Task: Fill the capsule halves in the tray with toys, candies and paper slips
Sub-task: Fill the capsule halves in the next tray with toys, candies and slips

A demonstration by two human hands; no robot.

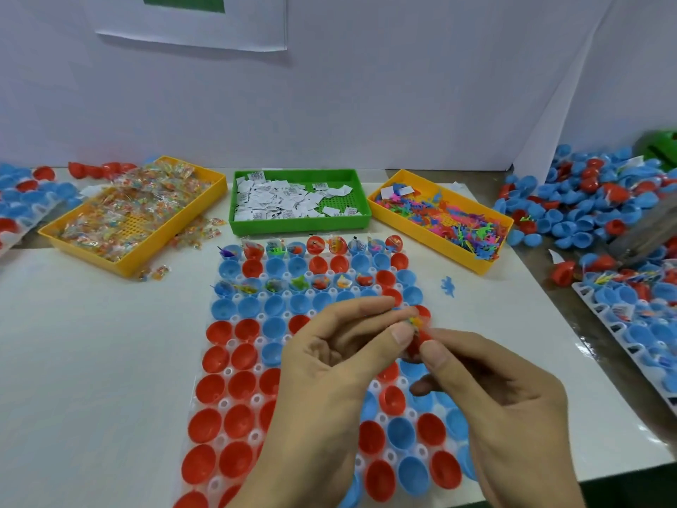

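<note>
A white tray (234, 364) of red and blue capsule halves lies in front of me. Its first and third rows hold toys, candies and slips; the other halves look empty. Above the tray's middle right, my left hand (329, 383) pinches a small candy packet (415, 320) between thumb and fingers. My right hand (505, 405) meets it from the right, its thumb and forefinger pinching the same packet, close over a red capsule half (417, 346). Both hands hide part of the tray's middle.
At the back stand a yellow bin of candy packets (132, 218), a green bin of paper slips (296, 199) and a yellow bin of plastic toys (443, 218). A loose blue toy (447, 286) lies right of the tray. Loose capsule halves (586, 203) pile at right; another tray (637, 324) lies there.
</note>
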